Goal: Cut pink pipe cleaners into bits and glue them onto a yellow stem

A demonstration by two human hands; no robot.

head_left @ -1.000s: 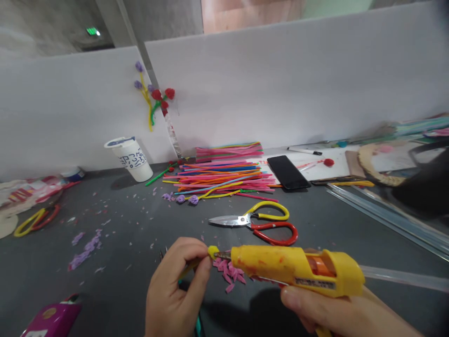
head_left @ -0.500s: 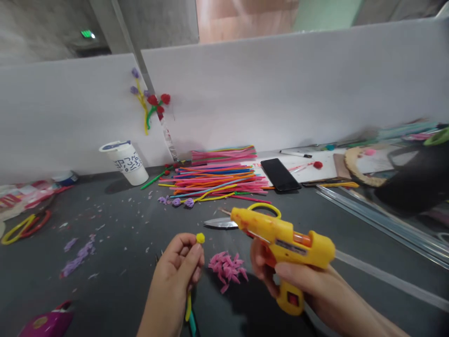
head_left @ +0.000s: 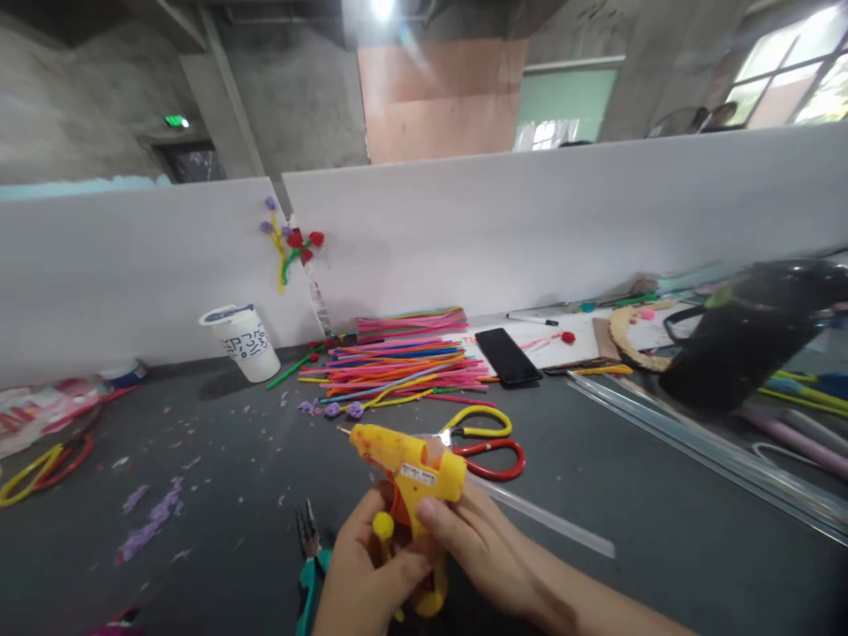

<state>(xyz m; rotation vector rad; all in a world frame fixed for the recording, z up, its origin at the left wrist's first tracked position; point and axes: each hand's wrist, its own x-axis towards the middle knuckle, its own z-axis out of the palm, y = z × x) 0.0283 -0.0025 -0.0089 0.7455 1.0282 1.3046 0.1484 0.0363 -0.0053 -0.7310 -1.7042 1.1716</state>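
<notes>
My right hand (head_left: 487, 543) is wrapped around the grip of a yellow hot glue gun (head_left: 397, 450), whose nozzle points left and away from me. Close against the gun's trigger side, my left hand (head_left: 367, 570) pinches a yellow pipe cleaner with a curled, ball-like tip (head_left: 382, 526) upright. The two hands overlap, and I cannot tell whether the left one touches the gun. Scissors (head_left: 490, 459) with one yellow and one red handle lie beyond the gun, blades partly covered. Teal-handled pliers (head_left: 310, 565) rest left of my left hand.
Pipe cleaners (head_left: 397, 362) in many colours are piled behind, beside a black phone (head_left: 509, 358). A white cup (head_left: 242, 344) stands left of them. Purple scraps (head_left: 155, 521) lie at left. Clear glue sticks (head_left: 695, 442) and a black kettle (head_left: 748, 344) are at right.
The glue gun has come left and my two hands are now together. The view has tilted up, and the pink pieces are out of sight. Scissors handles and pliers show more.
</notes>
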